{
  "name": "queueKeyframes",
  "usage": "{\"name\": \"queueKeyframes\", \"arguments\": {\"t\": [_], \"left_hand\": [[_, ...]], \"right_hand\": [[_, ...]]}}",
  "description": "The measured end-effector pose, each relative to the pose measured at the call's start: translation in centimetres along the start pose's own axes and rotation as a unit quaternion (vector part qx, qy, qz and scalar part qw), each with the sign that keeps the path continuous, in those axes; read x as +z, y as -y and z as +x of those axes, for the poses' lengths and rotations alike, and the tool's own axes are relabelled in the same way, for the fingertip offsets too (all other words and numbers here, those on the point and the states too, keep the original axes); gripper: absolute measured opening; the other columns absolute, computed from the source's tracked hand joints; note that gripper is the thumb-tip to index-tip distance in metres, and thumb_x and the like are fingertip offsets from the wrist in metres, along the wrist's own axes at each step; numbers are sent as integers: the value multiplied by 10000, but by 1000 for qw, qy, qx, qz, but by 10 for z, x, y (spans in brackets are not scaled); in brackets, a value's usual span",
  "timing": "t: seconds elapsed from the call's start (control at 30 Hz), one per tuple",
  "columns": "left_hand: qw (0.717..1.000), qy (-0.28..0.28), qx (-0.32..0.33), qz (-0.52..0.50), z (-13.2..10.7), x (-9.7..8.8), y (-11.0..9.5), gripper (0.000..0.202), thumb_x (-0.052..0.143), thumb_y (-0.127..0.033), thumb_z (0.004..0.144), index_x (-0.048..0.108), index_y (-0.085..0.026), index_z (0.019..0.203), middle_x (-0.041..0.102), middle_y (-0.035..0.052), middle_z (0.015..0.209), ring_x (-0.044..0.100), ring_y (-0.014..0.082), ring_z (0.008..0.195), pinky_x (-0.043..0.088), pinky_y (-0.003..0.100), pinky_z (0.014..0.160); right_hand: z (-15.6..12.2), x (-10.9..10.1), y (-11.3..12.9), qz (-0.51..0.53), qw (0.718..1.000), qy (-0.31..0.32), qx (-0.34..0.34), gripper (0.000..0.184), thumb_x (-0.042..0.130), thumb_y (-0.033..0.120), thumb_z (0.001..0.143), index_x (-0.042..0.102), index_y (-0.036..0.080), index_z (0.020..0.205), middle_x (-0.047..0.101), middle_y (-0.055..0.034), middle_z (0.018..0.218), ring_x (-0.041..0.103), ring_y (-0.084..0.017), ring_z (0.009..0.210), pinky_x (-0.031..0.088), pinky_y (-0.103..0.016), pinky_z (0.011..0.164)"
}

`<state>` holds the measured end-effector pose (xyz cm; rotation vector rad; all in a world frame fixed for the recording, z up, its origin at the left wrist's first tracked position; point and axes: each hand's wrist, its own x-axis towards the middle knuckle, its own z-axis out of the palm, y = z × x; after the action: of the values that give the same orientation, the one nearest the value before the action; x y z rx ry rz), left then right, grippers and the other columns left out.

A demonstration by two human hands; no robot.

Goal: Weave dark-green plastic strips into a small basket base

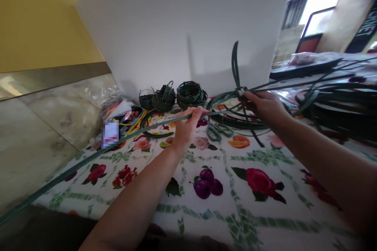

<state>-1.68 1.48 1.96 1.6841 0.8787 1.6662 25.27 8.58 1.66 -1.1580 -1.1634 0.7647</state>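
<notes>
My left hand [187, 127] is closed around a long green strip [84, 160]. The strip slants from the lower left edge, through these fingers, toward a coil of dark green strips [224, 120] at centre right. At the top of that coil, the fingers of my right hand [266, 106] pinch its tied spot [240, 91], where strips cross and one end stands up. A pair of green-handled scissors [216, 132] lies between the hands, just in front of the coil. Behind my left hand stands a round woven green basket [191, 95].
More woven green pieces [163, 99] sit beside the basket, against a white board [182, 23]. Yellow strips [141, 122] and plastic-wrapped items [125, 110] lie at left. A larger bundle of dark strips [341, 106] fills the right. A fruit-and-flower cloth [188, 172] covers the table.
</notes>
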Motion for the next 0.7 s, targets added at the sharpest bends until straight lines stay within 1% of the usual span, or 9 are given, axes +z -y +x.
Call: {"name": "queueKeyframes", "arguments": {"t": [0.07, 0.17, 0.27, 0.33, 0.4, 0.47, 0.53, 0.6, 0.7], "left_hand": [[998, 64, 0, 11, -8, 5, -6, 448, 673, -632, 939, 840, -223, 865, 788, 55, 851, 700, 184, 819, 559, 319, 805], [983, 179, 37, 0, -21, 15, -13, 333, 711, -518, 951, 833, -210, 932, 814, 85, 943, 747, 210, 881, 595, 328, 829], [947, 272, 161, 54, -33, 22, -15, 244, 668, -312, 986, 782, -203, 1173, 795, 112, 1178, 748, 235, 1104, 596, 348, 989], [910, 281, 273, 140, -38, 23, -14, 372, 533, -195, 1021, 688, -216, 1359, 726, 128, 1347, 685, 243, 1264, 558, 375, 1086], [871, 229, 376, 216, -39, 21, -14, 469, 452, -137, 1030, 599, -233, 1465, 673, 140, 1400, 648, 234, 1307, 553, 368, 1084], [846, 136, 450, 252, -36, 15, -15, 513, 453, -120, 1027, 541, -250, 1516, 667, 135, 1345, 650, 218, 1262, 560, 345, 1042], [849, 40, 467, 244, -27, 7, -17, 551, 466, -123, 1017, 499, -269, 1547, 662, 120, 1313, 638, 217, 1224, 548, 358, 1035], [893, -42, 406, 191, -16, 0, -16, 534, 494, -187, 1016, 486, -276, 1542, 625, 126, 1385, 618, 232, 1211, 540, 379, 1016], [977, -97, 182, 53, 0, -7, -6, 459, 545, -261, 986, 547, -252, 1444, 639, 120, 1341, 638, 215, 1110, 558, 360, 931]], "right_hand": [[-3, 6, 2, 46, 999, 10, 19, 211, 785, 354, 911, 720, 186, 802, 719, -38, 778, 650, -122, 630, 584, -242, 589], [-6, 12, 7, 90, 995, 28, 37, 194, 819, 330, 883, 730, 187, 788, 721, -33, 754, 678, -123, 628, 618, -230, 620], [-9, 12, 9, 102, 993, 46, 44, 237, 888, 371, 808, 752, 178, 780, 718, -32, 715, 672, -133, 594, 588, -222, 542], [-10, 10, 11, 90, 993, 63, 39, 297, 931, 413, 742, 762, 172, 781, 719, -29, 693, 652, -133, 566, 549, -219, 492], [-12, 6, 13, 67, 994, 84, 22, 359, 944, 470, 702, 763, 171, 785, 710, -21, 664, 626, -131, 546, 506, -221, 465], [-13, 4, 14, 39, 993, 107, -3, 401, 928, 528, 697, 761, 175, 791, 704, -17, 652, 604, -130, 537, 472, -230, 460], [-15, 3, 16, 16, 992, 127, -23, 421, 907, 566, 697, 762, 181, 792, 704, -18, 657, 586, -129, 536, 448, -240, 466], [-18, 6, 19, -5, 989, 141, -31, 434, 889, 589, 693, 765, 182, 781, 704, -19, 660, 573, -126, 539, 435, -244, 478], [-25, 14, 26, -53, 985, 156, -40, 437, 845, 607, 723, 756, 179, 736, 689, -20, 633, 553, -123, 535, 424, -251, 494]]}}
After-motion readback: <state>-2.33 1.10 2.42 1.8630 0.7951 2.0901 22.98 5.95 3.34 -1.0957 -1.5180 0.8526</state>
